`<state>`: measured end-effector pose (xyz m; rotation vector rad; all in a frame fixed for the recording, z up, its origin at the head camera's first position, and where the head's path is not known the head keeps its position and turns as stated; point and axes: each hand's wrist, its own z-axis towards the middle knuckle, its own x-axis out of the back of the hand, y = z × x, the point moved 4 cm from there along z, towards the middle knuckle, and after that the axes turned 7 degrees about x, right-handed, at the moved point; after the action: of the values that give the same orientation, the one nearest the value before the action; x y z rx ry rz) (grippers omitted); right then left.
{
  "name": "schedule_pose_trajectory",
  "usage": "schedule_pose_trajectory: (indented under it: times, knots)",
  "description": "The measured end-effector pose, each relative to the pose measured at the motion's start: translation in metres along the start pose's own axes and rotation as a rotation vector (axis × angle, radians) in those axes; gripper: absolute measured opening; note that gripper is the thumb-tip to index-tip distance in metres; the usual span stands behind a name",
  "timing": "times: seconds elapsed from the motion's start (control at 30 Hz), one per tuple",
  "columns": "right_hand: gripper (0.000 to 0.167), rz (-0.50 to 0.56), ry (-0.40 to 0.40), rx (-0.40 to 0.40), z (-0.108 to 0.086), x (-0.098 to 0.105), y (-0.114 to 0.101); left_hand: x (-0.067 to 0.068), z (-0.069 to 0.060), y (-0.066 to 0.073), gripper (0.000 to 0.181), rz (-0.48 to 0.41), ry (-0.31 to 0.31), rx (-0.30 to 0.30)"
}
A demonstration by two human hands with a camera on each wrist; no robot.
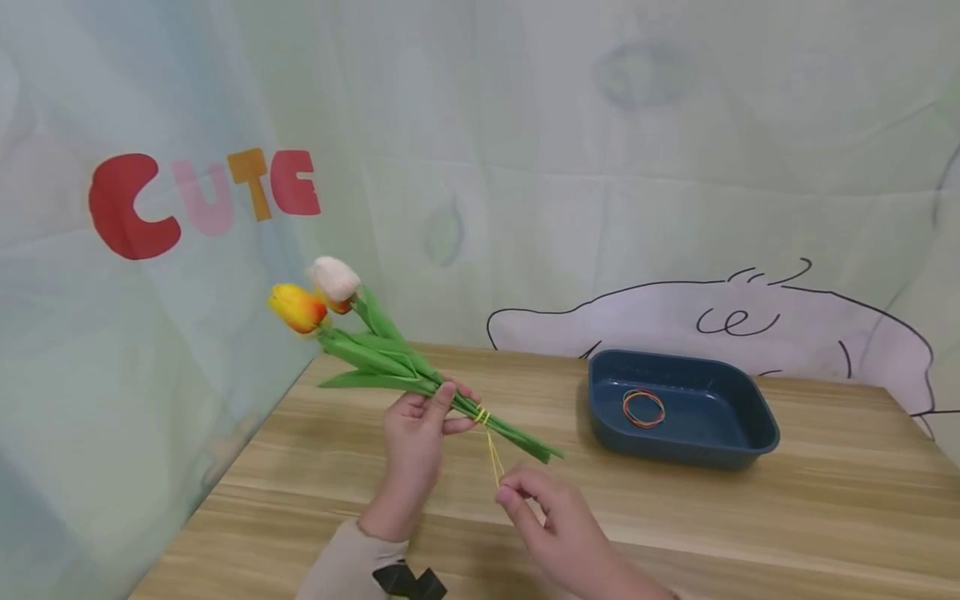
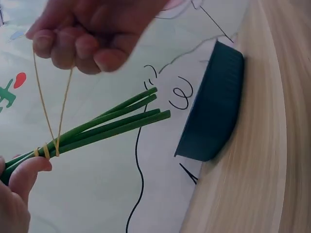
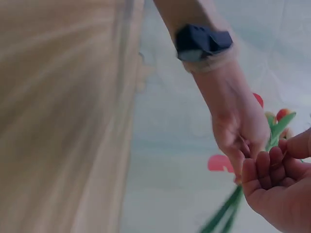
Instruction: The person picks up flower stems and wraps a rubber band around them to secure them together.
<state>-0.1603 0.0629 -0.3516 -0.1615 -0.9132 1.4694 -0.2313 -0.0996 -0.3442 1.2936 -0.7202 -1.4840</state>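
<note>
My left hand (image 1: 416,437) grips a small bunch of tulips (image 1: 382,354) by the green stems, blooms tilted up to the left. One bloom is yellow-orange, one white, and another orange one is partly hidden behind. A yellow rubber band (image 1: 492,455) is wound around the stems just beyond my left fingers. My right hand (image 1: 555,521), below the cut ends, pinches the band's free loop and stretches it away from the stems. In the left wrist view, two taut strands run from the stems (image 2: 116,122) to the curled right fingers (image 2: 77,51).
A dark blue tray (image 1: 675,451) stands at the back right of the wooden table (image 1: 832,492). Several coloured rubber bands (image 1: 662,410) lie in it. A printed cloth (image 1: 480,108) hangs behind and to the left of the table.
</note>
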Motion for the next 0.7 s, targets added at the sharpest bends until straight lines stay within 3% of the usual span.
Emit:
schedule_pose_trajectory:
  times: [0.07, 0.17, 0.3, 0.4, 0.53, 0.7]
  knots:
    - [0.012, -0.029, -0.014, -0.028, 0.003, 0.011, -0.001, -0.001, -0.001, 0.001, 0.016, 0.093, -0.015, -0.046]
    - [0.016, -0.053, 0.0, 0.018, 0.008, 0.029, -0.002, -0.004, -0.003, 0.002, 0.017, 0.174, -0.066, -0.054]
    - [0.021, -0.069, 0.026, 0.17, 0.014, 0.047, -0.003, -0.009, -0.007, 0.004, 0.014, 0.216, -0.154, 0.025]
    - [0.022, -0.075, 0.016, 0.225, 0.015, 0.055, -0.003, -0.013, -0.009, 0.005, 0.014, 0.224, -0.233, 0.116]
    - [0.023, -0.067, -0.002, 0.214, 0.016, 0.063, -0.005, -0.016, -0.012, 0.007, 0.016, 0.161, -0.374, 0.195]
    - [0.024, -0.028, -0.018, 0.205, 0.018, 0.067, -0.006, -0.019, -0.016, 0.011, 0.015, -0.08, -0.58, 0.233]
